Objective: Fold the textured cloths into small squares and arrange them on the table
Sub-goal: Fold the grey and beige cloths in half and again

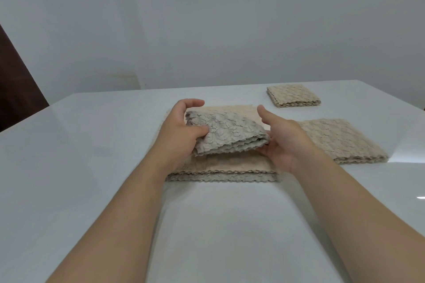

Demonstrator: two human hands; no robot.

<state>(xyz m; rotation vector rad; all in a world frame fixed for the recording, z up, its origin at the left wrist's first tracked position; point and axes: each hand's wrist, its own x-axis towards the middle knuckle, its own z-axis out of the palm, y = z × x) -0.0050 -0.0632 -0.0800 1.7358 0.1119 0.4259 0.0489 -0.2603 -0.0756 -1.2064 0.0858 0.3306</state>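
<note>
Two bare forearms reach in over the near edge of the table point(92, 190), whose glossy white top lies bare between them. The left hand point(181, 131) grips the left end of a folded grey cloth point(227, 132), thumb on top, lifting it just above a beige stack point(220, 170) at mid-table. The right hand point(282, 142) is wide, thumb raised, fingers under the cloth's right end. A second stack point(340, 140) lies towards the right edge and a small square point(293, 96) near the far right corner. The table's left half is open. White wall point(207, 18) behind.
</note>
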